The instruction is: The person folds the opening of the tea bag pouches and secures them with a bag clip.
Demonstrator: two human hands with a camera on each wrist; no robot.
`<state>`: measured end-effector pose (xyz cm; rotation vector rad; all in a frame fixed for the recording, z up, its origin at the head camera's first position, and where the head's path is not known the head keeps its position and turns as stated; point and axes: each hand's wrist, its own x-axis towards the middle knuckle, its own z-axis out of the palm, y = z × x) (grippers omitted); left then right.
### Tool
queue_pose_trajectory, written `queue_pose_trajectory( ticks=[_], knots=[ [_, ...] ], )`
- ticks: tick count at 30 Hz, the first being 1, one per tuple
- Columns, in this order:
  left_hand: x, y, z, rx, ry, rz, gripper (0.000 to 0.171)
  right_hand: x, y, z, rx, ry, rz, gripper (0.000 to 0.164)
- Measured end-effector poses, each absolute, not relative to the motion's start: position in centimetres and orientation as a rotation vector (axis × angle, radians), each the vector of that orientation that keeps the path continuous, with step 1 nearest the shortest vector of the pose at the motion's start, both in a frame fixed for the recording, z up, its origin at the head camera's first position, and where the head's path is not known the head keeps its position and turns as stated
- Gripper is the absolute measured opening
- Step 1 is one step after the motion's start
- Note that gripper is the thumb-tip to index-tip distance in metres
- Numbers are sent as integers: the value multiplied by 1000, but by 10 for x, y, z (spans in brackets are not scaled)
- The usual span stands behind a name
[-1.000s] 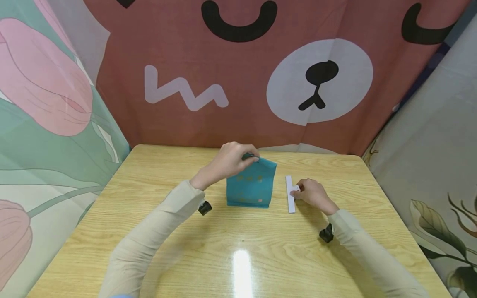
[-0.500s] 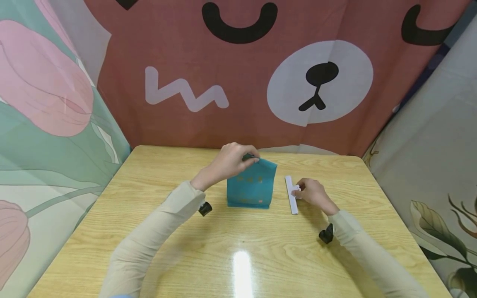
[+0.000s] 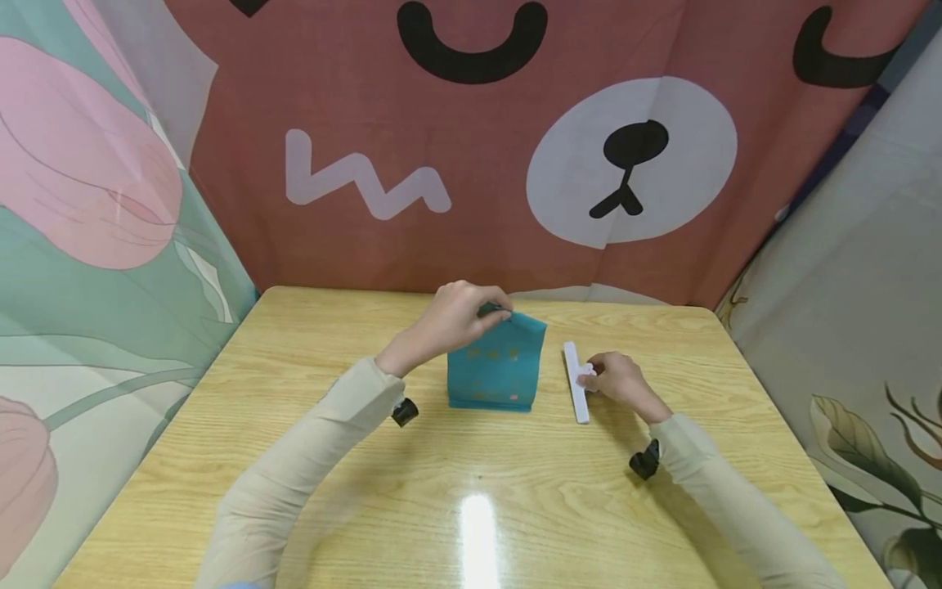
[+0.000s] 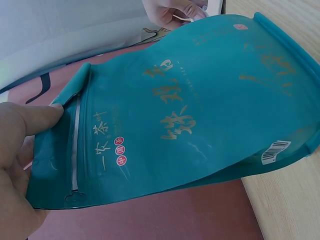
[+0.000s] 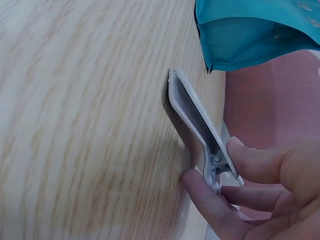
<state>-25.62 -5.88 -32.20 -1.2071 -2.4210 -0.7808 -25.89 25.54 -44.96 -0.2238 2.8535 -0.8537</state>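
A teal tea pouch (image 3: 495,368) with gold lettering stands upright on the table in the head view. My left hand (image 3: 464,315) pinches its top edge between thumb and fingers; the left wrist view shows the top corner folded over by the thumb. To the right of the pouch, my right hand (image 3: 618,383) holds a white bag clip (image 3: 576,384) by its short handles. In the right wrist view, the thumb is on one handle and fingers are on the other. The clip's long bars (image 5: 195,117) meet at their tips, close over the wood.
The light wood table (image 3: 397,507) ends at a hanging brown cloth (image 3: 353,254) with a cartoon face. Patterned cloths also hang at the left and right sides. A black wrist camera (image 3: 405,411) sits below the left sleeve, another (image 3: 644,460) below the right.
The white bag clip has tilted slightly in my right hand, its near end shifting a little to the right. My left hand and the tea pouch have stayed in place.
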Motion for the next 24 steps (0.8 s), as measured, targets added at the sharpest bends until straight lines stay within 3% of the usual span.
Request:
queue_pose_trajectory(
  ticks=[24],
  knots=[
    [-255, -58, -321, -1207, -2427, -789, 11, -257, 259, -445, -185, 2804, -1072, 42]
  ],
)
